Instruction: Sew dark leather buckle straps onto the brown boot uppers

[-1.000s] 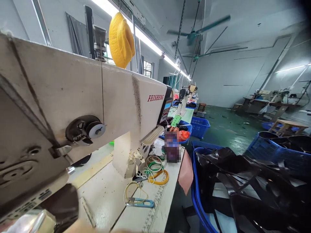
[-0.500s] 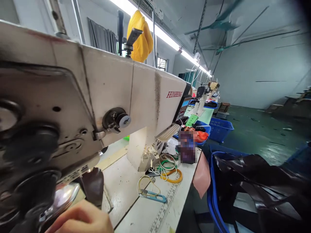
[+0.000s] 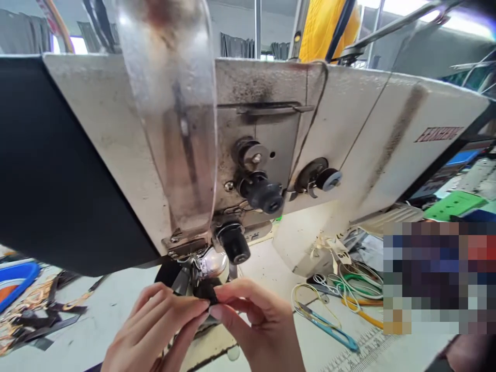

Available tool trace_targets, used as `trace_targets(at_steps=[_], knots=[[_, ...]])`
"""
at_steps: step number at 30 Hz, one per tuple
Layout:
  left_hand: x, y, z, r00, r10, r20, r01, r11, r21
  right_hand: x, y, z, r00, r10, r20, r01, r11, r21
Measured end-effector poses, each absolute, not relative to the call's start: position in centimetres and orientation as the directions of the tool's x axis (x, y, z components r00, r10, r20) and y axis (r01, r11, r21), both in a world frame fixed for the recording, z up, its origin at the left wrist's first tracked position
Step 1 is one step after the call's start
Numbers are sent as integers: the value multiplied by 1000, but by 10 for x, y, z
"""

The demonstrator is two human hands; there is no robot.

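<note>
A cream industrial sewing machine (image 3: pixel 349 129) fills the view, with a clear plastic guard (image 3: pixel 174 129) over its needle end and black tension knobs (image 3: pixel 261 191) on its face. Below the needle area, my left hand (image 3: pixel 155 330) and my right hand (image 3: pixel 259 325) meet, fingertips pinched together on a small piece of black material (image 3: pixel 205 292) under the shiny presser-foot part (image 3: pixel 211 261). Both hands are closed in a pinch.
Blue-handled thread snips (image 3: pixel 329 330) lie on the white table (image 3: pixel 116 305) to the right, beside coiled green, yellow and orange cords (image 3: pixel 356 289). Black strips and scraps (image 3: pixel 46 315) lie at the left. A yellow cloth (image 3: pixel 321 23) hangs above the machine.
The view has swung left and down from the workshop aisle to the machine's needle end. Both hands now show, pinching black material; before only one hand was partly visible.
</note>
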State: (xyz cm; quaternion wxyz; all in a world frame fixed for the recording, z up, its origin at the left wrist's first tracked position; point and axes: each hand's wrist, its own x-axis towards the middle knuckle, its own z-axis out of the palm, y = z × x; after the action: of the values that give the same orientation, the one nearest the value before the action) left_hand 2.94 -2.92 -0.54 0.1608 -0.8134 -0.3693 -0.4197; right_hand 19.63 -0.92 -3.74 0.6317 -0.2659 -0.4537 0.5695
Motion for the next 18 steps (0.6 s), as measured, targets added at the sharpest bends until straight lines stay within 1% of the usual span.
trace_targets(at_steps=[3, 7, 9, 11, 14, 18], knots=[[32, -29, -4, 387, 476, 790, 726, -685, 57, 194, -12, -36, -2, 960, 281, -463, 248, -851], [29, -30, -8, 383, 518, 765, 757, -651, 62, 198, -10, -38, -13, 941, 337, -400, 304, -865], [29, -32, -9, 384, 537, 751, 777, -627, 50, 200, -8, -42, -16, 915, 403, -352, 372, -859], [29, -33, -10, 377, 538, 754, 782, -621, 51, 201, -7, -45, -23, 866, 500, -275, 475, -836], [30, -36, -11, 355, 538, 764, 772, -630, 84, 202, -8, -51, -32, 781, 624, -149, 614, -776], [27, -39, -13, 376, 553, 743, 752, -651, 104, 202, -17, -56, -21, 672, 740, 20, 741, -672]])
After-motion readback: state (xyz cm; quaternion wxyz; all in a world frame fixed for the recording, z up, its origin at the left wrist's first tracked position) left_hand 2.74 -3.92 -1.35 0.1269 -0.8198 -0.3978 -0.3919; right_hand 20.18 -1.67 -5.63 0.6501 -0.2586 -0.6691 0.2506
